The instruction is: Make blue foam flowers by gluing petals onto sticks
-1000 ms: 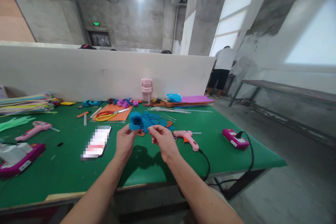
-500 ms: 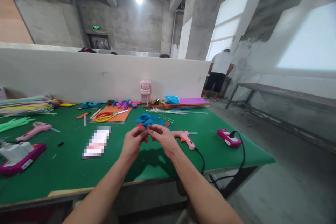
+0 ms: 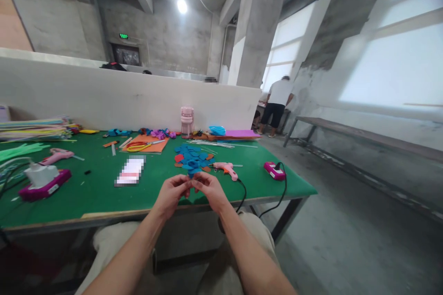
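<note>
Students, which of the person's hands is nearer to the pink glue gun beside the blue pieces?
Right. The right hand is close to the pink glue gun, slightly left and on the person's side of it; the left hand is farther left, past the right hand.

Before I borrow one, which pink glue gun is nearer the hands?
The glue gun just right of the blue pieces; the other lies far left.

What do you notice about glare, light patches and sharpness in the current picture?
Head view: the lamp glares white, a pale streak above it; head view: bright patches light the right wall; head view: the phone is pixelated, the blue flower soft in detail.
</note>
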Motion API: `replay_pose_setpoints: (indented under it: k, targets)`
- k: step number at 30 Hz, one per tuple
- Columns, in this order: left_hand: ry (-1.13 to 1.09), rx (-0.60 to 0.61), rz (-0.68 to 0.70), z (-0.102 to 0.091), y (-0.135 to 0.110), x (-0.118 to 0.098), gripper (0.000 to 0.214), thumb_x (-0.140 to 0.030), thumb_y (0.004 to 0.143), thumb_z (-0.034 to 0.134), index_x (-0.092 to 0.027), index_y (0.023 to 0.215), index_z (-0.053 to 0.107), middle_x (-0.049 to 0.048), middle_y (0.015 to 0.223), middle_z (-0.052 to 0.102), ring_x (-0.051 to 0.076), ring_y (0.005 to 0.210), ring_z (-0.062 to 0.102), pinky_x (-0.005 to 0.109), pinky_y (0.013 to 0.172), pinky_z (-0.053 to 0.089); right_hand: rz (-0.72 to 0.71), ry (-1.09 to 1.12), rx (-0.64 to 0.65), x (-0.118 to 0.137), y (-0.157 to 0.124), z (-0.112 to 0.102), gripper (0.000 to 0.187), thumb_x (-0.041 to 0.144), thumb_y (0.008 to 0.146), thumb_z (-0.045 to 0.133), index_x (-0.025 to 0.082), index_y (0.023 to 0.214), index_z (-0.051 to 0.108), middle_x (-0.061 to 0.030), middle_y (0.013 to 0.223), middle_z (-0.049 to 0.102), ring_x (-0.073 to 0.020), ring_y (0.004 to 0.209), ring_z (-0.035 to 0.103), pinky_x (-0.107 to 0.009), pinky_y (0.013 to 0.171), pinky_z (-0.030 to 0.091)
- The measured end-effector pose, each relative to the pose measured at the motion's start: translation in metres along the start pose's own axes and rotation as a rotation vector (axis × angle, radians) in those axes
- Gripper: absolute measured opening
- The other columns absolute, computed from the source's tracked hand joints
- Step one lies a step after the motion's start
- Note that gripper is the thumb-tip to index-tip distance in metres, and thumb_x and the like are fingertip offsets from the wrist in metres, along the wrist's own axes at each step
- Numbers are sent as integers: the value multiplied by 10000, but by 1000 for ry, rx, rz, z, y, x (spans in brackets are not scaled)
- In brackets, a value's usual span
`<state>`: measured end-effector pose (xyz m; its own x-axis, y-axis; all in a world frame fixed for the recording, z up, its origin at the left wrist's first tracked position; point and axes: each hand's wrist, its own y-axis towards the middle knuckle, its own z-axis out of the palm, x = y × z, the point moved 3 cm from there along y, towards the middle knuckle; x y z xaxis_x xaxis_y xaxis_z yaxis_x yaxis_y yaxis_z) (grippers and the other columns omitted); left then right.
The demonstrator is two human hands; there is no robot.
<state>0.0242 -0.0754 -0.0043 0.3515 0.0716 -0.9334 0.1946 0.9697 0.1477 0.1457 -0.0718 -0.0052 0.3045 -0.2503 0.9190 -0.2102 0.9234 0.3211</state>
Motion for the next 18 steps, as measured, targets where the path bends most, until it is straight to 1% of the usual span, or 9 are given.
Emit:
replay_pose_setpoints:
  k: [3, 5, 8, 10, 12, 15, 18]
  targets:
    - [-1, -17, -67, -1, -16, 6, 197, -290, 609, 687, -128, 652, 583, -25, 539, 535, 41, 421, 428, 166, 413, 335, 12, 34, 12, -10, -9, 9, 202, 289, 653, 661, 167, 814, 646, -4, 720, 577, -85, 564, 465, -212, 522, 376]
    - [-23, -47, -74, 0, -17, 5, 200, -287, 606, 690, -124, 648, 581, -26, 537, 530, 39, 424, 431, 160, 412, 332, 27, 102, 4, -15, -9, 10, 249, 294, 653, 661, 187, 877, 633, -2, 750, 577, -80, 557, 466, -207, 512, 375]
    - [-83, -80, -91, 5, -13, 0, 217, -271, 577, 712, -125, 672, 583, -19, 574, 548, 45, 447, 461, 163, 424, 347, 56, 157, -20, -18, -6, 3, 307, 326, 660, 648, 203, 940, 616, 2, 736, 573, -65, 517, 443, -199, 500, 374]
    - [-102, -78, -123, 9, -11, -1, 233, -263, 562, 721, -125, 687, 582, -10, 602, 564, 47, 454, 472, 167, 436, 362, 69, 131, -44, -17, -5, -6, 304, 364, 671, 626, 180, 914, 632, -7, 711, 569, -63, 505, 427, -198, 496, 375]
    - [-90, -83, -123, 12, -10, 1, 235, -257, 560, 722, -125, 691, 579, -7, 607, 571, 48, 456, 477, 167, 438, 368, 77, 104, -79, -15, -7, -14, 303, 388, 677, 611, 166, 880, 644, -9, 700, 558, -64, 505, 422, -198, 494, 373]
    - [-35, -112, -98, 13, -12, 9, 225, -259, 563, 719, -131, 678, 574, -27, 558, 551, 53, 446, 479, 163, 422, 361, 91, 32, -117, -12, -11, -23, 291, 397, 671, 613, 172, 852, 650, -2, 693, 549, -65, 505, 418, -199, 490, 364]
    - [-7, -91, -118, 16, -12, 20, 221, -274, 575, 709, -141, 681, 566, -41, 529, 534, 61, 441, 483, 173, 425, 378, 110, -77, -124, -10, -15, -27, 290, 404, 649, 628, 167, 814, 649, 3, 651, 550, -76, 502, 415, -206, 483, 357]
